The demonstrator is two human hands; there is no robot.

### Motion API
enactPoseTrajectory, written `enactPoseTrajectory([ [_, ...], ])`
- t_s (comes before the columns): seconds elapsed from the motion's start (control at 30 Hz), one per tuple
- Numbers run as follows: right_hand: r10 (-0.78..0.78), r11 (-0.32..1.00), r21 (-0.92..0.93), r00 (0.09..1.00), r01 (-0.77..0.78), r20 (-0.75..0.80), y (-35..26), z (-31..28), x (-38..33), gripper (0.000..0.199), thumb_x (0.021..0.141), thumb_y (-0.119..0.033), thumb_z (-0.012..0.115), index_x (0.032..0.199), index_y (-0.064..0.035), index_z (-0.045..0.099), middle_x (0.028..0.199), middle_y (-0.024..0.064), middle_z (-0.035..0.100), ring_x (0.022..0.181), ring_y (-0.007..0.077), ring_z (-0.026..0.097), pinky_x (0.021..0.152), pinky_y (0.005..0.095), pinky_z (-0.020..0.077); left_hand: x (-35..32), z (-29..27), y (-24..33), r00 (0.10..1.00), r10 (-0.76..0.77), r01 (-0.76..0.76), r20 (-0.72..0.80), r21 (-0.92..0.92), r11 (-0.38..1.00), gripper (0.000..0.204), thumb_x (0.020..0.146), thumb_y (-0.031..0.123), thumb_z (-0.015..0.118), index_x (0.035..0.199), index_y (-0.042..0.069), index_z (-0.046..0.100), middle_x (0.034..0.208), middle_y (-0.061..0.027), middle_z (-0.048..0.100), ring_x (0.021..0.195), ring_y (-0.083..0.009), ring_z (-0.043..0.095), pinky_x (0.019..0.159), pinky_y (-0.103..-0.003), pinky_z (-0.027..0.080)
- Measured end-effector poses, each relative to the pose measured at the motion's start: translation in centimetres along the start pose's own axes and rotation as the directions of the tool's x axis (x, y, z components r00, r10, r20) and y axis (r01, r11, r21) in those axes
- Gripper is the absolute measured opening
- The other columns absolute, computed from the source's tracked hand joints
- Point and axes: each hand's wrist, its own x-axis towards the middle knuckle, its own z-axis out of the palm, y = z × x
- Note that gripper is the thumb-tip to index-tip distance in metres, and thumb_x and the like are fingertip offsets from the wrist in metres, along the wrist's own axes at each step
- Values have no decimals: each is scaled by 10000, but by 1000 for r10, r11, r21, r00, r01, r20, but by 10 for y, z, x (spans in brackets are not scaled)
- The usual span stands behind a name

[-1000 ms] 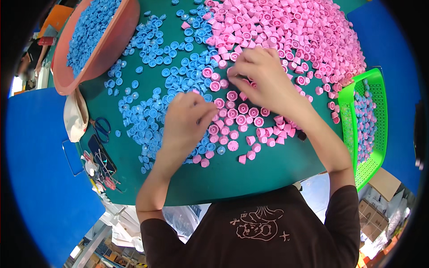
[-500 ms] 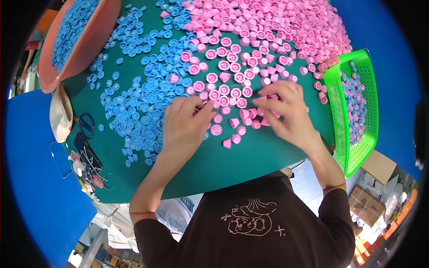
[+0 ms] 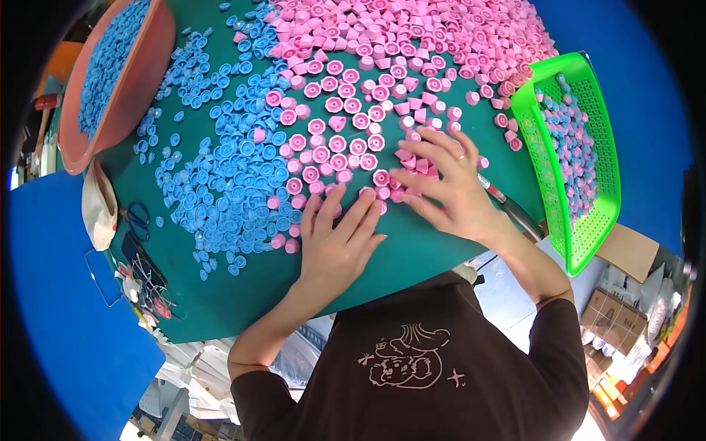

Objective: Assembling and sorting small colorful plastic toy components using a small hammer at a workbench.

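Observation:
My left hand [image 3: 338, 242] rests with fingers spread over the near edge of the small pink fluted cup-shaped pieces, its fingertips touching some. My right hand [image 3: 452, 187] is also open, palm down, its fingers reaching over a cluster of pink pieces [image 3: 338, 162]; some are hidden beneath it. Neither hand grips a piece that I can see. To the left of these lie many small blue round cap-like pieces [image 3: 243, 169], spread loosely. A large heap of pink pieces [image 3: 456, 37] covers the far side of the green table [image 3: 220, 301].
A green perforated basket [image 3: 544, 176] at right contains mixed pink and blue pieces. At far left, a salmon basin [image 3: 153, 66] is filled with blue pieces. Scissors [image 3: 137, 220], a dark phone [image 3: 143, 257] and a cream pouch [image 3: 98, 206] lie at left. A slim tool [image 3: 515, 209] sits by my right forearm.
My left hand has come nearer and rightward, its curled fingers now spread flat. The right hand's fingers have spread over the pink pieces. The whole view has shifted slightly.

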Motion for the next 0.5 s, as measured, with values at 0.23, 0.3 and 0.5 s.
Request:
enactPoseTrajectory([
  [0.23, 114, 991, -59, 990, -119, -80, 9, -2, -3, 316, 828, -237, 685, 1137, -171, 702, 1397, 96, 484, 1376, 325, 338, 1122, 550, 151, 6, 0, -1, 999, 8, -5, 50, -65, 998, 560, 785, 344, 727, 1284, 130, 590, 1397, -46, 498, 1346, -343, 363, 1096, -607, 215],
  [0.3, 96, 993, -59, 993, -100, -66, 11, -3, -9, 302, 824, -236, 688, 1117, -168, 711, 1395, 96, 488, 1381, 325, 334, 1120, 555, 150, 10, -1, 0, 1000, 3, -1, 29, -78, 997, 554, 791, 350, 723, 1280, 125, 591, 1403, -61, 488, 1347, -351, 358, 1092, -608, 219],
  [0.5, 95, 995, -9, 992, -96, -86, 10, 2, -23, 228, 808, -215, 703, 1026, -158, 734, 1355, 79, 527, 1363, 314, 366, 1118, 554, 157, 34, 4, 10, 1000, -9, 9, -1, -58, 998, 523, 821, 383, 693, 1255, 107, 600, 1421, -112, 453, 1364, -402, 317, 1085, -616, 221],
])
